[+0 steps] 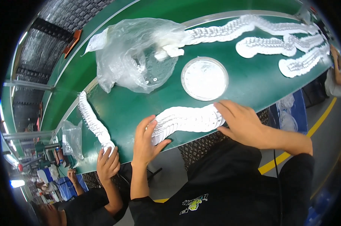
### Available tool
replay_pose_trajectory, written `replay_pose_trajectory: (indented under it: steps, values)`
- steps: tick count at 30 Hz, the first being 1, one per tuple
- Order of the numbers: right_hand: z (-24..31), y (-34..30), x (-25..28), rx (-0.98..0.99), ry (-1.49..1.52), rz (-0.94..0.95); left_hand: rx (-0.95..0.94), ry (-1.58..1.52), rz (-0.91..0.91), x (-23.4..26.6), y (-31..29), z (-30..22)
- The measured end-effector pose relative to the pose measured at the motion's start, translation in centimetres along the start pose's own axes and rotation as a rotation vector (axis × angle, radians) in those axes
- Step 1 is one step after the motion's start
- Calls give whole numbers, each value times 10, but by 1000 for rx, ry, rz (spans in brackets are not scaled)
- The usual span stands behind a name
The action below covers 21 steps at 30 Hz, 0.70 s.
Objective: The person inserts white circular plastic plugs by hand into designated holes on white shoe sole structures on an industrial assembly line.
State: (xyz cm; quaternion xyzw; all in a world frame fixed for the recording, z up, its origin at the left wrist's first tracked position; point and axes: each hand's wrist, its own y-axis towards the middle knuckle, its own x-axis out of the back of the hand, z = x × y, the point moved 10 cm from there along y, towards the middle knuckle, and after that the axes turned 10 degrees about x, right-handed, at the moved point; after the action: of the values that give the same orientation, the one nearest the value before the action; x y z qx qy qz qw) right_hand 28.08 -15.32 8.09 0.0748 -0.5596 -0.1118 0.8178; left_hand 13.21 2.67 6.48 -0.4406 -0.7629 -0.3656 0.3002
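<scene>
Black shirt of the camera's wearer, foremost in the view, with a small coloured print on the chest. Beyond it, the wearer's two hands are set apart from each other, each clamped on one end of a curved row of overlapping white discs: the left hand cups the left end, thumb toward the wearer, while the right hand grips the right end between fingers and thumb. This row lies near the front edge of the green tabletop. Just behind it stands a shallow round dish with white contents. Farther back and to the left, a large clear plastic bag lies crumpled; three further disc rows extend toward the far right. At left, a co-worker's hand touches the near end of a slender disc row, beside which lies a smaller clear bag. At the right margin, another person's arm is partly visible.
</scene>
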Motion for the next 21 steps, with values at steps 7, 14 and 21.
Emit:
replay_pose_trajectory:
  steps: [7,14,21]
  values:
    - [-2,7,13,43,31,5,-128,58,-29,5,10,-6]
    - [-15,170,22,413,-16,-139,-12,57,-420,61,35,10]
    - [29,302,-65,556,5,142,607,-117,-862,109,95,195]
